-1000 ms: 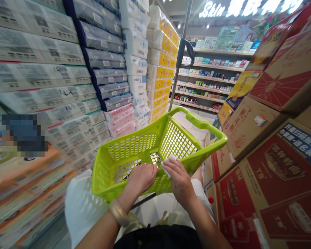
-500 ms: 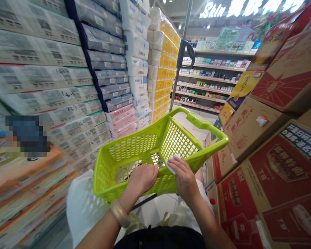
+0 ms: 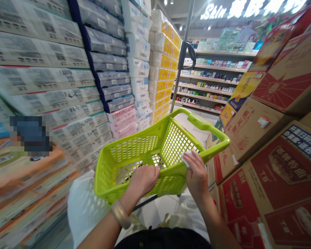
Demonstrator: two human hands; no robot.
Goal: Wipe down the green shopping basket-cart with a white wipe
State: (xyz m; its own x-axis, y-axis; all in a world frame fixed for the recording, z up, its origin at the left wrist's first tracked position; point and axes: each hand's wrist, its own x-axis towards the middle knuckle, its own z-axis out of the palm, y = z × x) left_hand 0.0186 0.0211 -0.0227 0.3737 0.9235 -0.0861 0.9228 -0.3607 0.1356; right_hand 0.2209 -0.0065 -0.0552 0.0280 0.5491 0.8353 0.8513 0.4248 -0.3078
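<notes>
A lime-green plastic shopping basket (image 3: 134, 141) with perforated walls stands tilted in front of my body, its long handle pole (image 3: 188, 20) with a dark grip (image 3: 182, 57) rising behind it. My left hand (image 3: 144, 179) is closed over the basket's near rim, with a gold-coloured bangle (image 3: 120, 214) on the wrist. Farther right along the same rim, my right hand (image 3: 197, 174) presses a white cloth or tissue (image 3: 188, 158) against the green plastic, fingers closed over it. Nothing lies in the visible part of the basket.
Stacked paper packs (image 3: 41, 77) rise on the left, beside yellow-and-white packs (image 3: 162, 72). Red and brown cartons (image 3: 282, 162) crowd the right side. Shelves (image 3: 212, 65) of small boxed goods stand at the back. A white plastic bag (image 3: 80, 204) hangs by my left arm.
My right hand has slid to the right along the rim with the white cloth or tissue, towards the basket's handle end. My left hand stays on the rim.
</notes>
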